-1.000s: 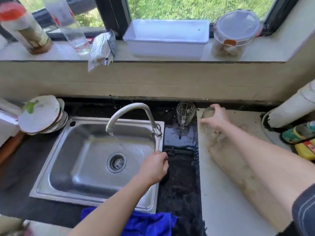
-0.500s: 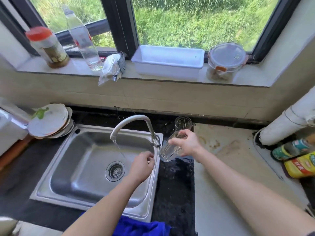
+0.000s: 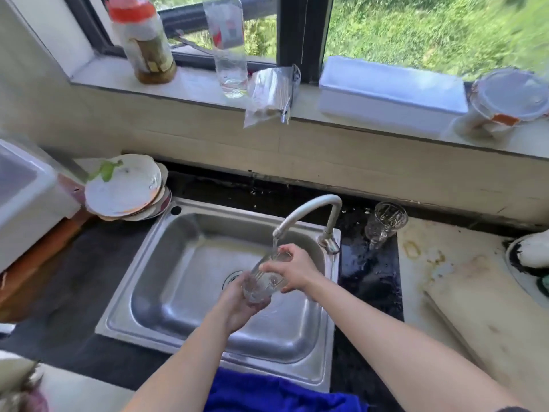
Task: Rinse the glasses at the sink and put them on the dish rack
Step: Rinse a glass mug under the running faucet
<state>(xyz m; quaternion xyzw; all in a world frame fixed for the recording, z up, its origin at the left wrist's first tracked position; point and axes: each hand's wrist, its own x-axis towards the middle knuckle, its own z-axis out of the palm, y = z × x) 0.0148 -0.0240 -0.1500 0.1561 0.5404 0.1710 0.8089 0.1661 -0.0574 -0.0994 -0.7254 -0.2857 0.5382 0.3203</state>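
Rinsing the glass (image 3: 263, 282) under the running faucet (image 3: 309, 208), your left grip (image 3: 237, 309) and right grip (image 3: 294, 270) both clasp it.

The faucet (image 3: 309, 214) arches over the sink (image 3: 184, 263); a second glass (image 3: 384, 223) stands just right of it.

Silver sink (image 3: 166, 233), black counter (image 3: 371, 281) — blue cloth (image 3: 276, 394) at 6 o'clock.
The glass (image 3: 261, 285) is clear with ribbed lines; white tap (image 3: 309, 207) at 12 o'clock, orange-capped jar (image 3: 142, 43) at 11, green grass (image 3: 430, 28) at 1.
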